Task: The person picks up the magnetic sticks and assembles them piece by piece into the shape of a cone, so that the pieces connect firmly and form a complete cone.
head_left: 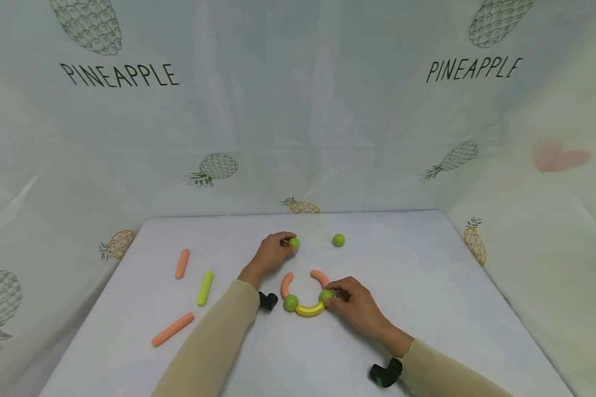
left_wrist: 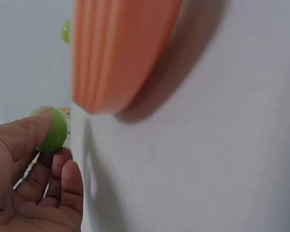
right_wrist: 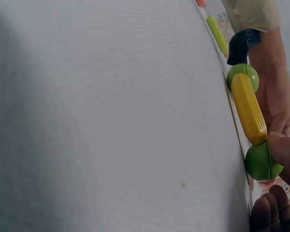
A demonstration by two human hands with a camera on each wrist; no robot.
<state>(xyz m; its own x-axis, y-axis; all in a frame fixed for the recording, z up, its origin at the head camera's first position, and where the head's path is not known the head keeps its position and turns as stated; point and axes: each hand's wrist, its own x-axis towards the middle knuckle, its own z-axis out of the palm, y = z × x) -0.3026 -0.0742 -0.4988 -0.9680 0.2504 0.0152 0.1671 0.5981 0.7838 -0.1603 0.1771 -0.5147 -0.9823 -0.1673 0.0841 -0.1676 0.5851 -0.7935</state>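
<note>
My left hand (head_left: 272, 251) pinches a green ball (left_wrist: 54, 131) between thumb and fingers, toward the back of the table. Nearer the front, my right hand (head_left: 356, 303) grips another green ball (right_wrist: 262, 162), its thumb on the ball's side. A yellow curved piece (head_left: 310, 310) runs from that ball to a third green ball (head_left: 291, 302) on its left. One orange curved piece (head_left: 286, 285) rises from the left ball; a second orange curved piece (head_left: 320, 277) stands above the right ball. Together they form an arc that is open at the far side.
A loose green ball (head_left: 338, 240) lies right of my left hand. On the table's left are a short orange stick (head_left: 182, 263), a yellow-green stick (head_left: 205, 288) and a longer orange stick (head_left: 173, 330). A pineapple-print curtain (head_left: 298, 110) hangs behind the white table (head_left: 452, 309).
</note>
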